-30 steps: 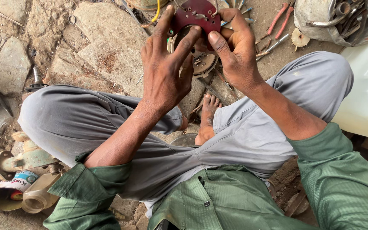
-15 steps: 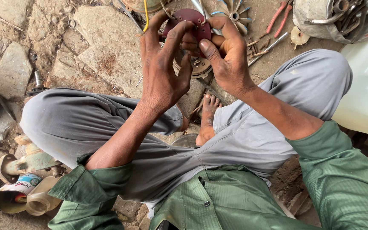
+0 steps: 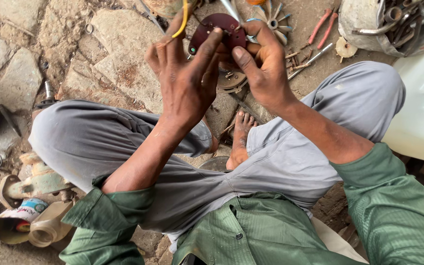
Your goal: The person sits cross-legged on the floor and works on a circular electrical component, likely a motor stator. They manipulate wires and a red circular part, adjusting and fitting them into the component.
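Together, our two hands hold a dark red round plate (image 3: 220, 30) at the far middle of the scene, above our crossed legs. Our left hand (image 3: 185, 81) pinches its left edge with thumb and fingers, and a yellow wire (image 3: 184, 19) runs over the fingers. Our right hand (image 3: 263, 66) closes on the right edge of the plate. Just under the plate a round metal part (image 3: 231, 81) lies on the ground, and our bare foot (image 3: 240, 135) rests near it. To the far right lie a small fan wheel (image 3: 273, 19), red-handled pliers (image 3: 322, 27) and a screwdriver (image 3: 312, 58), near a grey sack of metal tools (image 3: 369, 29). On the left the ground is rough stone (image 3: 119, 54); near left are old cans (image 3: 23, 221). Our knees close the room on both sides.
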`<state>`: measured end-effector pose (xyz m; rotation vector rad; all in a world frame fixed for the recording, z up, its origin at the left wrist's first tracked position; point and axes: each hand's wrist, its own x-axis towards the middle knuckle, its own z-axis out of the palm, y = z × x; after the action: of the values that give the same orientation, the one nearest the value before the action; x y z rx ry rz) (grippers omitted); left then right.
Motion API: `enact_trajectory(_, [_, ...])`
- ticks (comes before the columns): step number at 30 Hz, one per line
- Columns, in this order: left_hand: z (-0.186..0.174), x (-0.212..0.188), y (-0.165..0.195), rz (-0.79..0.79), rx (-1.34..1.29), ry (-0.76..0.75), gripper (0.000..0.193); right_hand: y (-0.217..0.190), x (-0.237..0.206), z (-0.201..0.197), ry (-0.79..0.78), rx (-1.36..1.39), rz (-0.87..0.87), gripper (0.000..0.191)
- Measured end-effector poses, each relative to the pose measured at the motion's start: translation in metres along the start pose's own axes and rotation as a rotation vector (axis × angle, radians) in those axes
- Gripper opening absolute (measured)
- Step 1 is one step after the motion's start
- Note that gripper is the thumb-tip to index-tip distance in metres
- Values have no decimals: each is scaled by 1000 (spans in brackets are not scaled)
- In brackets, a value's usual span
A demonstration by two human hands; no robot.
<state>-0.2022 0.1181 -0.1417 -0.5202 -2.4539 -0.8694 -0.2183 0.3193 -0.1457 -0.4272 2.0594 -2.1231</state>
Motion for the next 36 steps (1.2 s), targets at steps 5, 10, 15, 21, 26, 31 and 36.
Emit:
enact_trajectory(5, [2,-2,-4,58,126,13,27,0,-3,0,-45,68,72,33])
enact_trajectory(10, [3,0,-6,53,105,26,19,2,-4,0,-72,49,71,36])
enact_trajectory(15, [-1,2,-10,78,105,-2,19,5,-4,-1,-78,25,65,35])
enact_trajectory(21, [4,0,-14,90,130,-37,15,8,-4,-3,-87,-5,45,34])
enact_trajectory(26, [3,-2,-17,123,143,-39,24,8,-3,-3,-89,-2,32,34])
enact_trajectory(31, [0,-2,-17,157,179,-65,28,4,-3,-3,-95,16,68,32])
enact_trajectory(36, [-2,-1,-17,160,224,-105,28,3,-2,-3,-108,-9,65,30])
